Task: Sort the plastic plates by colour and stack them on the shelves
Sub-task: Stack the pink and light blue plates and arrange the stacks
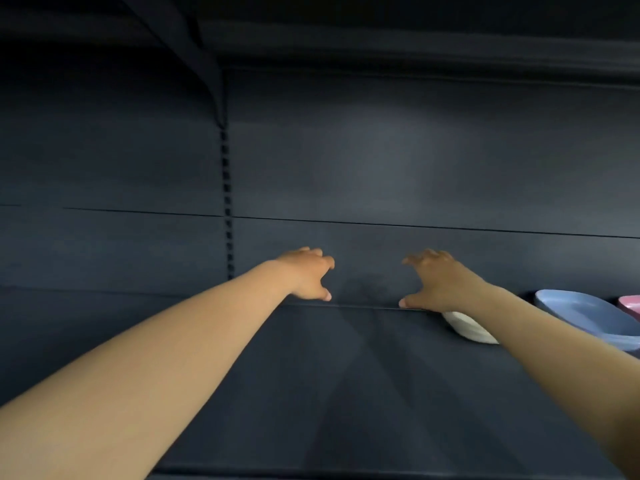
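Your left hand (304, 271) and right hand (440, 282) reached to the back of the dark shelf (311, 393), fingers spread and holding nothing. The white plate (467, 327), blue plate (588, 320) and pink plate (630, 303) sat at the right, though blur hid whether they touched. You seemed between placements; next called for fetching another plate.

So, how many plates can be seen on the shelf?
3: a white plate under the right forearm, a blue plate right of it, a pink plate at the frame edge. More may be hidden.
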Motion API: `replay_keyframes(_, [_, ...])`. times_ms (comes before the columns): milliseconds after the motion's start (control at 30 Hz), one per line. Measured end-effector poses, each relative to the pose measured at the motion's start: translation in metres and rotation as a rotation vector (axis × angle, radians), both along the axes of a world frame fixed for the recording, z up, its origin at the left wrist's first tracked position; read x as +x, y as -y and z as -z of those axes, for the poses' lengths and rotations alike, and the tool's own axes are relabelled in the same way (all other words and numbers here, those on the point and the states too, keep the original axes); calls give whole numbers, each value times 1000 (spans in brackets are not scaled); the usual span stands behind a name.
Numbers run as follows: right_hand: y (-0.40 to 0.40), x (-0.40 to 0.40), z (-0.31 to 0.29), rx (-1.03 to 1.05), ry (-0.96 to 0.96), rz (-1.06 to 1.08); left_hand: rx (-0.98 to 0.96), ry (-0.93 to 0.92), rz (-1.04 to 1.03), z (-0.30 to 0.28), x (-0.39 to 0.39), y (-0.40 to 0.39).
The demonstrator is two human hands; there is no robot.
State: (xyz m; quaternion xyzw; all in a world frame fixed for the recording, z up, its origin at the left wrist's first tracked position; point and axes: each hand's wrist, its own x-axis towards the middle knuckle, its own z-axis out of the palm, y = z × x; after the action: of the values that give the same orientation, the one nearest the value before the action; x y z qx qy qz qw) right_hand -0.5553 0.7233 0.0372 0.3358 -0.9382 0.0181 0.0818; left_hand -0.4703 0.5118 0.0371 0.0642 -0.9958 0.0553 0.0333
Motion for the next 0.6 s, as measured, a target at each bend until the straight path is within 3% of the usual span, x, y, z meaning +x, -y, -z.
replay_keyframes(300, [168, 163, -1, -44, 10, -95, -57, 19, -124, -8, 188, 164])
replay_keyframes(600, [326, 291, 10, -77, 109, -270, 15, 19, -326, -4, 339, 320])
